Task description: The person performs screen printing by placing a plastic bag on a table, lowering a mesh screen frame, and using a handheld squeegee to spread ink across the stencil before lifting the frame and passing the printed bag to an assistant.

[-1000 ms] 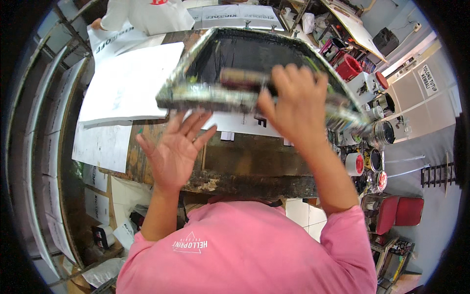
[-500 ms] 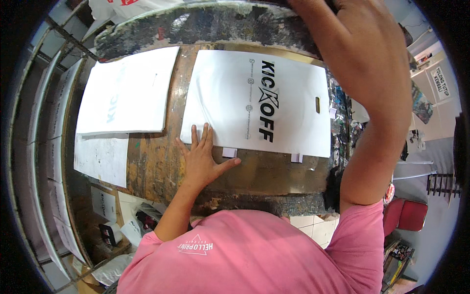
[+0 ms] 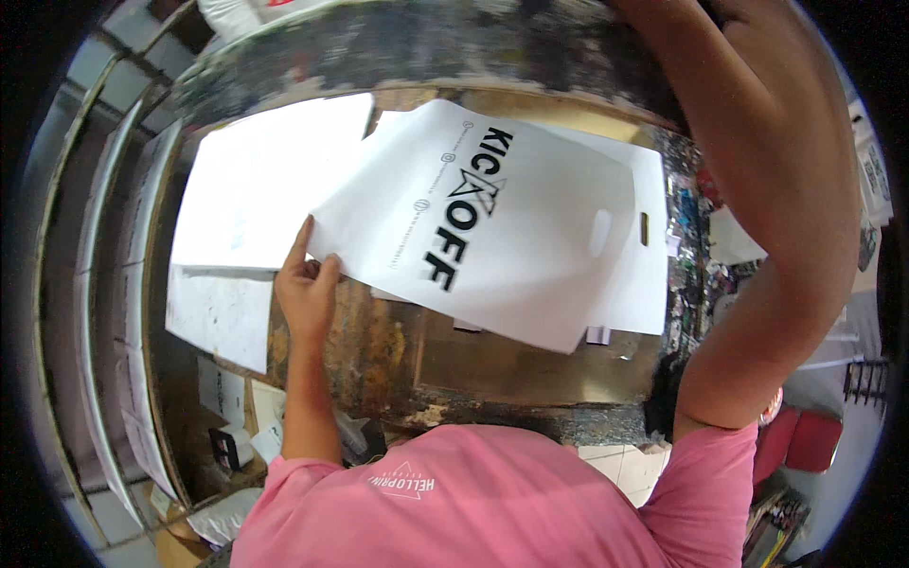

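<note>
A white bag with bold black lettering slants across the table, partly lifted, lying over a second white bag whose dark handle slot shows at the right. The left hand has its near-left edge, thumb and fingers closed on it. The right arm stretches up past my view, so I can't tell about its fingers. A white stack sits just left, a smeared dark frame beyond.
</note>
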{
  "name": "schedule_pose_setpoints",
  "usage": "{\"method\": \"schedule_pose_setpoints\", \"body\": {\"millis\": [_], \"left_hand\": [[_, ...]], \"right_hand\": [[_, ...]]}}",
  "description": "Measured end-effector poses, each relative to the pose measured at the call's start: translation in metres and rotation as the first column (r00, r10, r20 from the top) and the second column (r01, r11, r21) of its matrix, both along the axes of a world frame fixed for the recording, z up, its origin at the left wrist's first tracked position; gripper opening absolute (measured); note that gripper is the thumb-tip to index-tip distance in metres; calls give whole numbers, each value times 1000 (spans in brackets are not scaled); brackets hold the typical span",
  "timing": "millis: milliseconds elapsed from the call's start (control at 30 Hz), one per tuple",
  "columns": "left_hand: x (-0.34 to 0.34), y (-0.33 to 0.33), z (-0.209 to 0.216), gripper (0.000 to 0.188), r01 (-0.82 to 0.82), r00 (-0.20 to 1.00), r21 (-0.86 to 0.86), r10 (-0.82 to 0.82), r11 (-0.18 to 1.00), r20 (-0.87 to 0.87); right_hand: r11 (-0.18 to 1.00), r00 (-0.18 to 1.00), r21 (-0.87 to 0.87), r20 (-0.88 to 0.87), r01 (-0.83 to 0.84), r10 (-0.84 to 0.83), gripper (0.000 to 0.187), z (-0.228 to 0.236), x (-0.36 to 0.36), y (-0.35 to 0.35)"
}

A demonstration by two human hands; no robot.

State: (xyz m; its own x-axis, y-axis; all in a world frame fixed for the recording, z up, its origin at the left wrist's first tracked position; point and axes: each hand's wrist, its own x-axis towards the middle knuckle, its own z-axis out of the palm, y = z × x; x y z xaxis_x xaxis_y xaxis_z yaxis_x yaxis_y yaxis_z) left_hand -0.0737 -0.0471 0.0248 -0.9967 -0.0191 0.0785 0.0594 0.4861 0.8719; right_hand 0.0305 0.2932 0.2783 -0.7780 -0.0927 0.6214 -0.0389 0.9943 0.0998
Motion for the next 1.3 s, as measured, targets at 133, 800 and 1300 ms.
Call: {"method": "schedule_pose_setpoints", "body": {"millis": [133,800,1300], "left_hand": [[-60,-104,-25,69,51,981,-42,-58,998,-185],[135,-14,-9,112,-220,682,911,-612,349,399],[145,-32,-89,121,-291,651,779,-482,556,587]], "right_hand": [[999,999,39,-49,-22,24,41,-8,-2,4],[957,835,-283,539,57,110,30,-195,100,-63],[960,867,-277,488,39,105,51,-292,1,-11]]}}
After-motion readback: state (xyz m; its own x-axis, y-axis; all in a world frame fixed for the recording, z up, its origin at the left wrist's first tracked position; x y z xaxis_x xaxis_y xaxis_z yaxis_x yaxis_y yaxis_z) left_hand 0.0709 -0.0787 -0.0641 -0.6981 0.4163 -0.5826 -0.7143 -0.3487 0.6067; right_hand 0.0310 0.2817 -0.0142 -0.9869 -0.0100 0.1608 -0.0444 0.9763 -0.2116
